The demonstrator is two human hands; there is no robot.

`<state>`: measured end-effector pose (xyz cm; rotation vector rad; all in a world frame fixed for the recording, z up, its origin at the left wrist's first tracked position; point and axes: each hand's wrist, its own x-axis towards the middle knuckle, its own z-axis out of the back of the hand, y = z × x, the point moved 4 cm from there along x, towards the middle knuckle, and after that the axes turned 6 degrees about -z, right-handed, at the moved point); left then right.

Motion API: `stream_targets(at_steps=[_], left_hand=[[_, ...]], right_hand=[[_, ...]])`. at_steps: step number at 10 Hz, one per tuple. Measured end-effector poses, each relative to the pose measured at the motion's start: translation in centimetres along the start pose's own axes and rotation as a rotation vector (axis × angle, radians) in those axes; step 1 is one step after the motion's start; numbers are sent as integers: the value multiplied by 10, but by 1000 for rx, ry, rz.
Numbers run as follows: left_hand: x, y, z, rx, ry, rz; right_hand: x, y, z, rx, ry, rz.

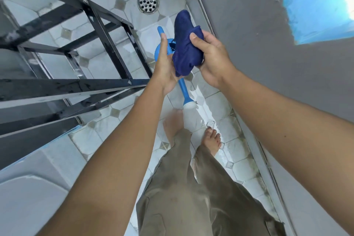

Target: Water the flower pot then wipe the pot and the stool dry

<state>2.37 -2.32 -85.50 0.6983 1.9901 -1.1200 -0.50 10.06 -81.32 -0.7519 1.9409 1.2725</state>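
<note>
I look straight down at a wet tiled floor. A dark blue cloth (186,44) is bunched between both hands at chest height. My right hand (212,59) grips its right side with the thumb on top. My left hand (165,63) lies flat against its left side, fingers straight. Below the hands a blue watering can (183,88) with a white spout end stands on the floor, partly hidden by the hands and cloth. No flower pot is in view. The black metal frame (107,40) at left may be the stool's legs.
A round metal floor drain (147,1) sits at the top. A grey wall (258,25) runs along the right. A white object (28,188) fills the lower left. My bare feet (212,140) stand on wet white tiles near the spout.
</note>
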Motion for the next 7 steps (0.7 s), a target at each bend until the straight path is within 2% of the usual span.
stream_targets(at_steps=[1,2,3,5,6,7], left_hand=[[-3,-7,5,76,-68,-181],[2,-18,24,97,-261,-349],[5,-32,38,261,-367,-466],[13,-38,48,502,-513,-627],[23,-22,63,668,-592,-509],[26,-4,57,823,-434,-304]], right_hand=[[3,3,-1,-61,13,9],[15,0,9,-149,-113,57],[24,1,18,-358,-273,136],[41,-2,1,-648,-309,326],[45,-29,0,-778,-186,251],[43,-45,9,-798,-162,174]])
